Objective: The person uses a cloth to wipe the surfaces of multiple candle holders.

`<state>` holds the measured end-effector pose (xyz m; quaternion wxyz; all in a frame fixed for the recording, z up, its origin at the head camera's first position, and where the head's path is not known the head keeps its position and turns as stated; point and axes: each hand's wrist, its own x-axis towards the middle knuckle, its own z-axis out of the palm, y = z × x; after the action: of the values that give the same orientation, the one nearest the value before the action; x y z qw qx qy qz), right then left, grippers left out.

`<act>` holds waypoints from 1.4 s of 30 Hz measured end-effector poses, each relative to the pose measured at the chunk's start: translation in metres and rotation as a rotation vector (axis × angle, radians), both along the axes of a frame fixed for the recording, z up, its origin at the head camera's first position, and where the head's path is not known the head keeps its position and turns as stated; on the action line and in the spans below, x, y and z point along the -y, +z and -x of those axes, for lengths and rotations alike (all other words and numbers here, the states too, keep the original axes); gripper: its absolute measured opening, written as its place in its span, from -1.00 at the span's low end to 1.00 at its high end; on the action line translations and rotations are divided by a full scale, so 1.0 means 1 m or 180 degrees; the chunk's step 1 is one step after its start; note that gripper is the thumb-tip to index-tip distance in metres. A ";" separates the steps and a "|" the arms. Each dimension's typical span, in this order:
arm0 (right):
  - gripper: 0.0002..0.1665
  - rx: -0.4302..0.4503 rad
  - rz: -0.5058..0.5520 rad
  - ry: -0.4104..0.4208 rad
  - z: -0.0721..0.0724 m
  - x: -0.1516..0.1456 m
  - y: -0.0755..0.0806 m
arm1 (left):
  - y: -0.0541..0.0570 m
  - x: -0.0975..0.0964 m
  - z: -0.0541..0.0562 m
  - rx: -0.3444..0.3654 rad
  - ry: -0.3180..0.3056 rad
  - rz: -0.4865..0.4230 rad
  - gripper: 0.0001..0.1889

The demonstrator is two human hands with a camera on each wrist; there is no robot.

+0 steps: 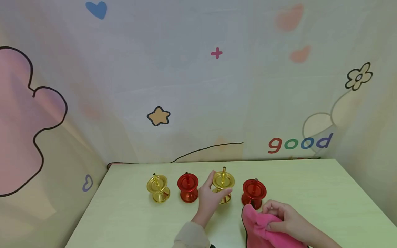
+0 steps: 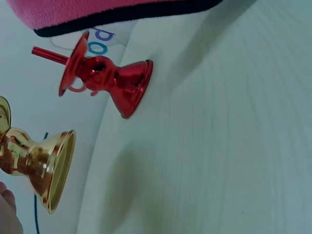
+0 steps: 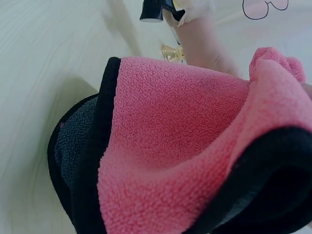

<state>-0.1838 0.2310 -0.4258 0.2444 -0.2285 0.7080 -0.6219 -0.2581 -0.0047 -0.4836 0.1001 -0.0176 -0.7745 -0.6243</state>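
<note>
My left hand (image 1: 211, 198) grips a gold candle holder (image 1: 224, 181) with a dish top and a thin upright tube, fingers and thumb around its stem. In the left wrist view the base of that gold candle holder (image 2: 56, 170) looks raised off the tabletop. My right hand (image 1: 286, 220) holds a bunched pink cloth (image 1: 257, 220), which shows black edging and a dark grey reverse (image 3: 75, 141) in the right wrist view. Just behind the cloth stands a red candle holder (image 1: 254, 191), its base partly covered by the cloth in the head view.
Left of my left hand stand another red candle holder (image 1: 188, 184) and another gold candle holder (image 1: 158, 186), roughly in a row. They rest on a pale wood-grain table (image 1: 124, 213). A printed curtain (image 1: 186, 75) hangs behind the table's far edge.
</note>
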 end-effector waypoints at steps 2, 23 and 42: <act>-0.81 -0.0021 0.0005 0.0008 -0.001 0.000 0.000 | -0.004 -0.002 0.004 -0.0028 0.0096 0.0088 -0.12; -0.80 0.0219 -0.0119 -0.0128 -0.004 -0.004 -0.001 | -0.032 -0.010 0.019 -0.0044 0.0586 0.0127 -0.10; -0.81 0.0184 -0.0095 -0.0070 -0.004 -0.004 -0.001 | -0.035 0.005 0.008 0.0049 0.0244 0.0434 -0.10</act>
<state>-0.1796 0.2353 -0.4263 0.2612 -0.1989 0.7123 -0.6204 -0.2662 -0.0092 -0.5185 0.1166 0.0102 -0.8161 -0.5660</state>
